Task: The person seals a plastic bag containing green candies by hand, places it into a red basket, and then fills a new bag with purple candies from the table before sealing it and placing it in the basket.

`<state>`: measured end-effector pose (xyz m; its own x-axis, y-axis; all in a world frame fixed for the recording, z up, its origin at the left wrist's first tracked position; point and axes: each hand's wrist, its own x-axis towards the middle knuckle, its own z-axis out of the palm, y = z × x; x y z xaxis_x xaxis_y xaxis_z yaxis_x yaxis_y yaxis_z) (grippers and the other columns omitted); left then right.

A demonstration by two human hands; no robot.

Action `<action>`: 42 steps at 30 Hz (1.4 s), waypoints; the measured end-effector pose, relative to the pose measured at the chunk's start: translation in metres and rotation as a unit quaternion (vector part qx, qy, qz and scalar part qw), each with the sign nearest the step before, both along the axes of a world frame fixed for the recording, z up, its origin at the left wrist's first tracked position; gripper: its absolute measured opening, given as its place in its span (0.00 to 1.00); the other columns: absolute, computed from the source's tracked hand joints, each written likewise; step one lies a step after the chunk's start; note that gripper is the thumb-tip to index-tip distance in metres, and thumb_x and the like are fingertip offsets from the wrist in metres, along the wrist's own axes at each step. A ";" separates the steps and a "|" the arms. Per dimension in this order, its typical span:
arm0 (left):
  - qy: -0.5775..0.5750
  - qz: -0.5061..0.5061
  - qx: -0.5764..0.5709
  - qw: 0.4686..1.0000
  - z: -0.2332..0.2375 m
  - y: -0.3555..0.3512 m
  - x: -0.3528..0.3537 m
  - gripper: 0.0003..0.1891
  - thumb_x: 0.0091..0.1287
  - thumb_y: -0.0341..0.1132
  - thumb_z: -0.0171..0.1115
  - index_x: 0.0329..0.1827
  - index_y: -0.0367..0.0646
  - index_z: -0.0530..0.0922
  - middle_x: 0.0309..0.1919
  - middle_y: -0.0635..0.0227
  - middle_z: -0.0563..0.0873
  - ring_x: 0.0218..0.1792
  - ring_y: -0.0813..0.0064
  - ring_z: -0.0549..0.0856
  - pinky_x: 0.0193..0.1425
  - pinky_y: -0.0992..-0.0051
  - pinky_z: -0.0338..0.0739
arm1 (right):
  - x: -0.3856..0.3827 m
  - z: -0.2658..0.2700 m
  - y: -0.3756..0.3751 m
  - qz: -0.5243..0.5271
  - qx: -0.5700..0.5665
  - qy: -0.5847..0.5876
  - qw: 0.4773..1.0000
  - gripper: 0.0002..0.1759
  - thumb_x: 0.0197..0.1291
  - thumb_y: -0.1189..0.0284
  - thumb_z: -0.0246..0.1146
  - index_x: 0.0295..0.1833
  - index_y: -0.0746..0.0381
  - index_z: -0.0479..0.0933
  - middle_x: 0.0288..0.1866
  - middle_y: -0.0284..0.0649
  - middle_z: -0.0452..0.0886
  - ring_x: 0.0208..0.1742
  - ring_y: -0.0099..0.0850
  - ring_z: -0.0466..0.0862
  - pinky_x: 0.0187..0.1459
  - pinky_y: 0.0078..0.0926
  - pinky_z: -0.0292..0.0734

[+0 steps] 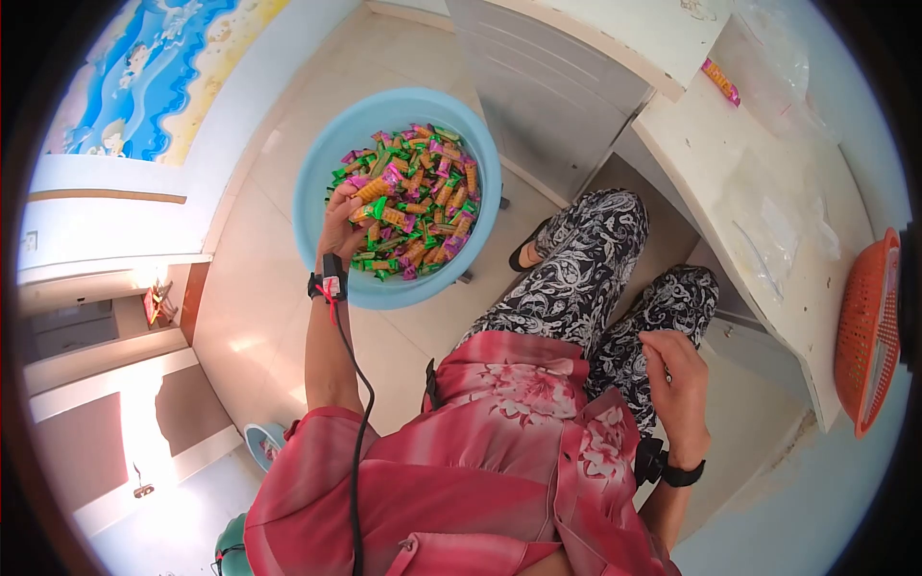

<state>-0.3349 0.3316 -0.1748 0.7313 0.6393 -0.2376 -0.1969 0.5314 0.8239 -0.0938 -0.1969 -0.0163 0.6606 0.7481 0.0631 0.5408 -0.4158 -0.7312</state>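
My left hand (338,226) reaches over a light blue basin (309,182) on the floor, its fingers closed on small wrapped snacks. One held packet (377,188) has pink ends, another (370,210) has green ends, and both show an orange-brown middle. Beneath them lies a heap of similar wrapped snacks (437,197) with green or purple-pink ends. My right hand (674,379) is over my lap, fingers loosely curled in, with no object visible in it. Each wrist wears a black strap.
At the right, a white counter (759,182) carries one wrapped snack (720,83), clear plastic bags (778,221) and an orange colander (864,326). A grey metal panel (547,106) stands beyond the basin. A smaller blue tub (257,446) sits at the lower left.
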 end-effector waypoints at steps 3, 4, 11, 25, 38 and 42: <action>-0.030 -0.015 0.018 0.999 0.003 0.004 0.000 0.10 0.73 0.27 0.71 0.52 0.48 0.81 0.59 0.64 0.89 0.50 0.75 0.89 0.40 0.77 0.85 | 0.000 -0.002 0.002 0.012 0.003 -0.006 1.000 0.11 0.68 0.85 0.70 0.54 0.65 0.87 0.49 0.48 0.90 0.47 0.49 0.91 0.49 0.41 0.86; -0.053 -0.021 0.019 0.998 0.001 0.007 0.003 0.10 0.73 0.27 0.71 0.52 0.48 0.80 0.60 0.63 0.89 0.52 0.72 0.90 0.43 0.74 0.88 | 0.001 -0.003 0.003 0.017 0.004 -0.011 1.000 0.11 0.68 0.85 0.70 0.53 0.65 0.87 0.48 0.48 0.90 0.47 0.49 0.90 0.50 0.41 0.86; -0.155 -0.048 0.053 0.985 0.063 -0.048 0.062 0.16 0.61 0.27 0.76 0.48 0.48 0.78 0.68 0.56 0.84 0.68 0.51 0.88 0.76 0.48 0.85 | 0.004 -0.005 0.007 0.034 0.033 -0.030 0.998 0.11 0.67 0.84 0.71 0.53 0.64 0.87 0.47 0.46 0.89 0.46 0.51 0.90 0.48 0.43 0.86; -0.084 -0.304 0.293 0.902 0.265 -0.226 0.261 0.12 0.69 0.19 0.75 0.52 0.38 0.85 0.66 0.55 0.86 0.56 0.72 0.90 0.38 0.77 0.87 | -0.001 -0.013 -0.010 0.022 0.069 -0.095 0.993 0.12 0.65 0.79 0.72 0.53 0.62 0.86 0.46 0.45 0.89 0.47 0.47 0.90 0.49 0.43 0.87; -0.072 -0.120 0.705 0.695 0.232 -0.284 0.398 0.07 0.67 0.22 0.70 0.46 0.38 0.84 0.52 0.58 0.84 0.44 0.58 0.89 0.50 0.64 0.87 | -0.015 -0.028 -0.047 -0.045 0.098 -0.070 0.992 0.12 0.66 0.77 0.72 0.54 0.61 0.87 0.48 0.44 0.89 0.50 0.48 0.90 0.53 0.44 0.88; -0.036 -0.100 0.739 0.665 0.200 -0.279 0.412 0.09 0.67 0.23 0.70 0.48 0.40 0.85 0.59 0.54 0.84 0.47 0.53 0.90 0.51 0.60 0.86 | -0.016 -0.031 -0.054 -0.053 0.110 -0.076 0.990 0.12 0.65 0.77 0.72 0.53 0.61 0.87 0.48 0.44 0.89 0.50 0.48 0.90 0.53 0.44 0.88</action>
<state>0.0774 0.0529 0.0250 0.8122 0.0243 0.5829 -0.3104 -0.8279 0.4671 -0.1100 -0.2509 -0.0471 0.7050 0.6322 0.3213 0.6129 -0.3153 -0.7245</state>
